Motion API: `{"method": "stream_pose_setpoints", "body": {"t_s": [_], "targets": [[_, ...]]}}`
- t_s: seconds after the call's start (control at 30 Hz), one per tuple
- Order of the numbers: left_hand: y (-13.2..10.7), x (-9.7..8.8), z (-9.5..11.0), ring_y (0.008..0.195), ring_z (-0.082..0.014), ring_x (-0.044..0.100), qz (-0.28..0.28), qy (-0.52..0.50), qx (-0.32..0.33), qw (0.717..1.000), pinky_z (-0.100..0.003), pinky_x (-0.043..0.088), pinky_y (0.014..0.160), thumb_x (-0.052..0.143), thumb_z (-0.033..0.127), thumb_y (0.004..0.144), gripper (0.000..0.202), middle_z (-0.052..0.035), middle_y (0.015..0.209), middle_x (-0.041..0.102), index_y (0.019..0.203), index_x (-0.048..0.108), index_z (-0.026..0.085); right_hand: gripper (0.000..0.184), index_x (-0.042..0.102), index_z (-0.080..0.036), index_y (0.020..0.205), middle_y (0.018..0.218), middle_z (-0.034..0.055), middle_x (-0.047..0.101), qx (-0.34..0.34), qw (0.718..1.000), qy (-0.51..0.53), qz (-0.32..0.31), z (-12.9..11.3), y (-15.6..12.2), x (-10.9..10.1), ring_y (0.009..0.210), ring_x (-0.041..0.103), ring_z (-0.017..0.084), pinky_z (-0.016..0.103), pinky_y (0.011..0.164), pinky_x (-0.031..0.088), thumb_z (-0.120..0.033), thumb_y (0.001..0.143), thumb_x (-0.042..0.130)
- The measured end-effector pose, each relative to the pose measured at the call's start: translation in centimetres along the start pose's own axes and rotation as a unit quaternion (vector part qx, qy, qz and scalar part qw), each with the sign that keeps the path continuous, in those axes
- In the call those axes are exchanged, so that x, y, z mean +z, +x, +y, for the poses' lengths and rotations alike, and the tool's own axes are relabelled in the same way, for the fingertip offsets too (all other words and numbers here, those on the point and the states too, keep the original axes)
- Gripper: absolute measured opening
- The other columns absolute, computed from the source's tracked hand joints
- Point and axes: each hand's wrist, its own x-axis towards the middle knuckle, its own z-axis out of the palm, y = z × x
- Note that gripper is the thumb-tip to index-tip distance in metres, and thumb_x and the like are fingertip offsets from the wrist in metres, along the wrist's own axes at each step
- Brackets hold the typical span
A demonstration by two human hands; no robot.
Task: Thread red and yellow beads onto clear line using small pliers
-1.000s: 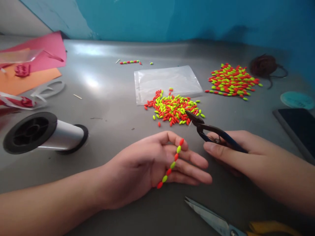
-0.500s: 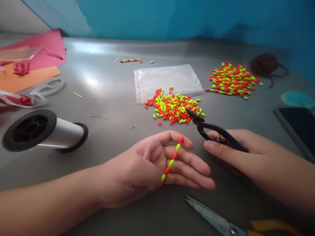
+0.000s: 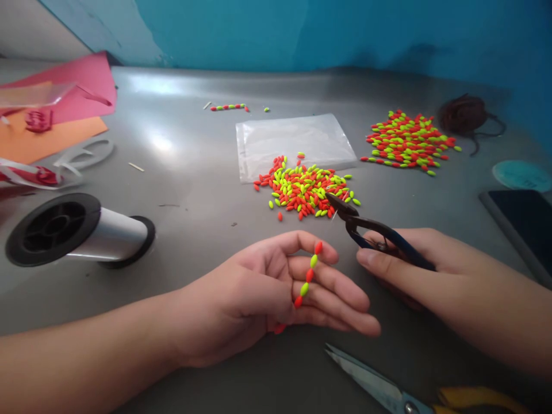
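Observation:
My left hand lies palm up on the grey table with a short strand of red and yellow-green beads across its fingers; the thumb presses on the strand's lower end, so the hand holds it. My right hand is closed round the dark handles of small pliers, whose shut tip points at a loose heap of red and yellow-green beads. The pliers stand just right of the strand, a few centimetres apart from it.
A clear plastic bag lies behind the heap. A second bead pile and dark cord sit at the right. A spool of clear line rests left, coloured paper beyond. Scissors lie at the front, a phone at the right.
My left thumb has closed over the lower beads of the strand, hiding some. The right hand and pliers have barely moved.

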Motion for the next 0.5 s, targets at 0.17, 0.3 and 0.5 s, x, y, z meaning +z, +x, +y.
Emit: {"method": "stream_pose_setpoints", "body": {"t_s": [0.17, 0.3, 0.5], "targets": [[0.06, -0.12, 0.00, 0.114, -0.0287, 0.078, 0.000, 0.001, 0.000, 1.000, -0.039, 0.053, 0.107, 0.061, -0.004, 0.077, 0.043, -0.0147, 0.115, 0.078, 0.115, 0.063, 0.015, 0.048, 0.077, -0.031, 0.094, 0.091, -0.0052, 0.083, -0.005, 1.000, -0.007, 0.012, 0.29, -0.04, 0.00, 0.085, 0.075, 0.025, 0.031, 0.058, 0.052, -0.073, 0.097, 0.055], [0.00, -0.05, -0.04, 0.113, -0.0285, 0.079, 0.001, 0.001, 0.001, 1.000, -0.040, 0.053, 0.108, 0.060, -0.006, 0.076, 0.045, -0.0150, 0.115, 0.078, 0.116, 0.062, 0.015, 0.052, 0.078, -0.031, 0.095, 0.092, -0.0044, 0.083, -0.005, 1.000, -0.010, 0.016, 0.33, -0.02, 0.16, 0.088, 0.075, 0.027, 0.031, 0.056, 0.050, -0.077, 0.096, 0.053], [-0.04, -0.05, 0.06, 0.113, -0.0284, 0.079, 0.007, 0.003, 0.000, 1.000, -0.040, 0.053, 0.107, 0.057, -0.006, 0.077, 0.043, -0.0152, 0.114, 0.078, 0.115, 0.062, 0.014, 0.054, 0.076, -0.032, 0.092, 0.090, -0.0057, 0.082, -0.001, 1.000, -0.014, 0.005, 0.31, 0.02, 0.26, 0.085, 0.074, 0.026, 0.032, 0.056, 0.048, -0.079, 0.096, 0.050]]}}
